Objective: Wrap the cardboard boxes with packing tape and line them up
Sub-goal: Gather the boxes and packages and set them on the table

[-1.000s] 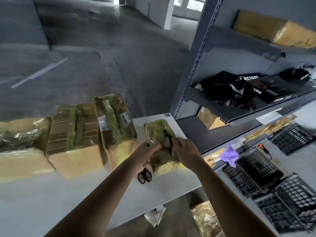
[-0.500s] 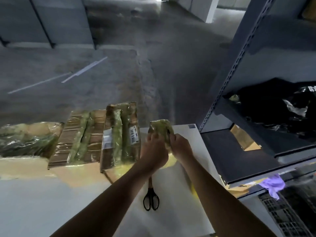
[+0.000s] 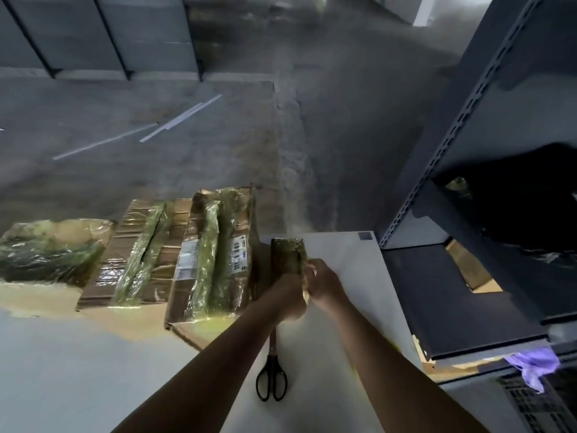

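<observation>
A small tape-wrapped box stands at the far edge of the white table, right beside the rightmost of three larger taped boxes. My left hand grips its near left side and my right hand grips its near right side. The larger boxes sit side by side: one with labels, a middle one and a left one, all covered in yellowish-green tape. No roll of tape is visible.
Black-handled scissors lie on the table under my left forearm. A dark metal shelf rack stands close on the right, holding cardboard and black bags. A purple cloth hangs off its lower shelf. Beyond the table is bare concrete floor.
Both hands carried the small wrapped box away from me and down to the table's far edge, beside the row of boxes. The view tilted down and left.
</observation>
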`<state>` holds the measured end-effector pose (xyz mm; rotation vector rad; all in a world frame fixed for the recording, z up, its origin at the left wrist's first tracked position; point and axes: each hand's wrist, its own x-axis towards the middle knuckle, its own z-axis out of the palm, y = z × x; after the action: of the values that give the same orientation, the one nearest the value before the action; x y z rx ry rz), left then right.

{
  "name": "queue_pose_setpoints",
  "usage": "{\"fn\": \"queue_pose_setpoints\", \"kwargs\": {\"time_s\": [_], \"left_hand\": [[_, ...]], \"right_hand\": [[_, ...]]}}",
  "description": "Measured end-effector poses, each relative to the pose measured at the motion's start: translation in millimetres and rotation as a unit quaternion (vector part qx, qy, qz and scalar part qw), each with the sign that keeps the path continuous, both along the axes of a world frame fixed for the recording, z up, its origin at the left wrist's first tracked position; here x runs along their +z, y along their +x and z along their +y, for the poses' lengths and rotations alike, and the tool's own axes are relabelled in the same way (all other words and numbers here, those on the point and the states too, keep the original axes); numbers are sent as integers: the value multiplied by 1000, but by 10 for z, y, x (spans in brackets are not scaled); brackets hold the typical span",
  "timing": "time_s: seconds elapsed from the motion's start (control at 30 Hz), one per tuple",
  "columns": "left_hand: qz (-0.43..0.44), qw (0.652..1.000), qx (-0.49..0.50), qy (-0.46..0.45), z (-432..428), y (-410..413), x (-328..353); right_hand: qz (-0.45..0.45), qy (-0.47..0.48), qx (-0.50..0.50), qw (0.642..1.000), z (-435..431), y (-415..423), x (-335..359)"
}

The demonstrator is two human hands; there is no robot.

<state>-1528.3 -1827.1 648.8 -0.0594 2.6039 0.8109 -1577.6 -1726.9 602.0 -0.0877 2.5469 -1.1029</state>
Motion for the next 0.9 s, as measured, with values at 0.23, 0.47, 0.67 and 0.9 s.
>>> {"fn": "queue_pose_setpoints", "kwargs": {"time_s": [0.23, 0.47, 0.67, 0.9], "left_hand": [[76, 996, 45, 29, 107, 187, 161], [97, 992, 47, 71, 25, 809, 261], [93, 990, -19, 107, 17, 1505, 93], [69, 985, -50, 149, 283, 2219, -198]], "right_hand": [[35, -50, -31, 998, 76, 338, 297], [42, -57, -136, 988, 180, 1114, 570], [22, -128, -219, 967, 226, 2031, 470], [-10, -97, -278, 956, 496, 2899, 309]]}}
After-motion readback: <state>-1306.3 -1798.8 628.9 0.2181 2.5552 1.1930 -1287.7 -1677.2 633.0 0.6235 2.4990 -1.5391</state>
